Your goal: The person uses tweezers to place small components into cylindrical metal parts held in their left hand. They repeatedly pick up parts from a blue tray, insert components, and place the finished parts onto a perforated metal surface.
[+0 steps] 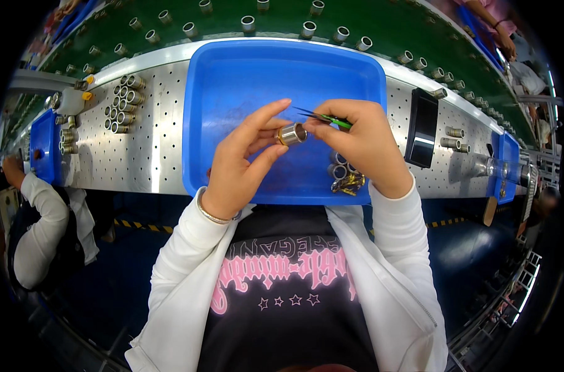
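Over the blue tray (381, 68), my left hand (232, 170) grips a short metal sleeve (289, 134) between thumb and fingers, with its index finger raised. The sleeve is tilted, its open end facing my right hand (369, 139). A pair of dark tweezers with a green part (342, 124) is closed in my right hand, its thin tips pointing left above the sleeve. The right fingertips are close to the sleeve's rim; whether they touch it or pinch a small part, I cannot tell. Below, more metal sleeves (338, 171) and small gold-coloured pieces (349, 185) lie in the tray's near right corner.
Left of the tray, several sleeves (122, 106) stand grouped on the perforated metal table (161, 124). To the right lie a black flat device (423, 127) and a few sleeves (454, 143). A green belt (226, 18) with spaced sleeves runs behind. Another person's sleeve (49, 217) shows at left.
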{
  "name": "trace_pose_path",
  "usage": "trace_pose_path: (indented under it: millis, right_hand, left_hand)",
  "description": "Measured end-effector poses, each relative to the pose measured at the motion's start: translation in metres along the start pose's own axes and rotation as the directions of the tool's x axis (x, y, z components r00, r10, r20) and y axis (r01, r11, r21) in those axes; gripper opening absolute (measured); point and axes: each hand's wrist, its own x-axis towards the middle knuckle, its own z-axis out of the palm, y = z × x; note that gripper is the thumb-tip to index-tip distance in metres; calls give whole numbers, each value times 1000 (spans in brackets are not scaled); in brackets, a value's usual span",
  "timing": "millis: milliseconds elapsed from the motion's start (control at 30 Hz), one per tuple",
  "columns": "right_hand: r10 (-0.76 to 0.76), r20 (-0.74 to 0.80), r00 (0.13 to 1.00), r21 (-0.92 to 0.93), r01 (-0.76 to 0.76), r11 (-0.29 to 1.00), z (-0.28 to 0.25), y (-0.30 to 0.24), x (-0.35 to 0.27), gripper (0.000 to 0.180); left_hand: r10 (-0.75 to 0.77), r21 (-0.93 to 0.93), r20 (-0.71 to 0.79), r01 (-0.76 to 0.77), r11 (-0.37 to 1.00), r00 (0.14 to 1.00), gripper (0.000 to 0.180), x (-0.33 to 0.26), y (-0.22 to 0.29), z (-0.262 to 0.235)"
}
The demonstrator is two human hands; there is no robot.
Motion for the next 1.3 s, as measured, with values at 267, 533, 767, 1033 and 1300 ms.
trace_pose_path:
  millis: [267, 533, 767, 1033, 1300]
  right_hand:
    - [-193, -210, 958, 37, 205, 978, 13, -4, -7, 10]
    - [-376, -219, 900, -51, 374, 926, 19, -8, -6, 18]
    - [-451, -197, 871, -99, 439, 893, 19, -15, -4, 21]
    - [-505, -210, 837, -83, 499, 862, 20, -19, -2, 24]
    - [-200, -298, 933, 92, 236, 967, 21, -21, -1, 25]
  left_hand:
    - [-231, -350, -17, 210, 913, 973, 44, 4, 6, -4]
    - [-283, -458, -24, 241, 856, 959, 44, 4, 6, -3]
    - [-216, -431, -55, 172, 886, 975, 41, 4, 5, -2]
    - [-143, -332, -52, 118, 936, 988, 40, 3, 4, 0]
    - [-262, -439, -121, 185, 879, 957, 38, 5, 5, -1]
